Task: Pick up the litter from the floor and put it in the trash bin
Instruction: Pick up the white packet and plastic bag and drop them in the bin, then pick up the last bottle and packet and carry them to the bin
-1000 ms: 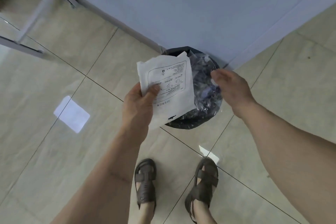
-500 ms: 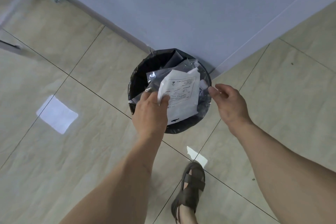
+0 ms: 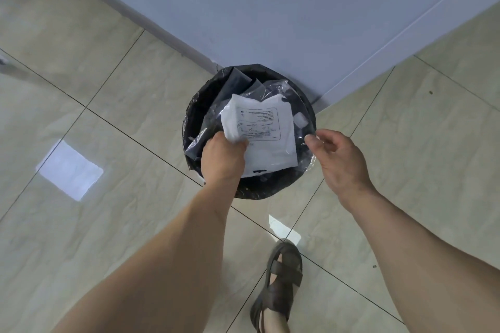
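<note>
Head view: left hand (image 3: pixel 223 158) pinched the white packet (image 3: pixel 266 138) at its lower-left corner, thumb on top, fingers curled beneath. Packet lay over the mouth of the bin (image 3: pixel 307 113), on top of clear plastic (image 3: pixel 307 159) and dark wrappers. Right hand (image 3: pixel 342 162) hovered at the bin's right rim, fingers loosely curled; whether the fingertips pinched the clear film could not be told.

Packet looked light, thin, floppy, probably slick (it creases near the thumb); a corner pinch seemed enough.

Bin sat in the wall (image 3: pixel 270 8) corner, nearly full, with open floor (image 3: pixel 108 224) on the near side. A sandal (image 3: pixel 281 284) stood near.
</note>
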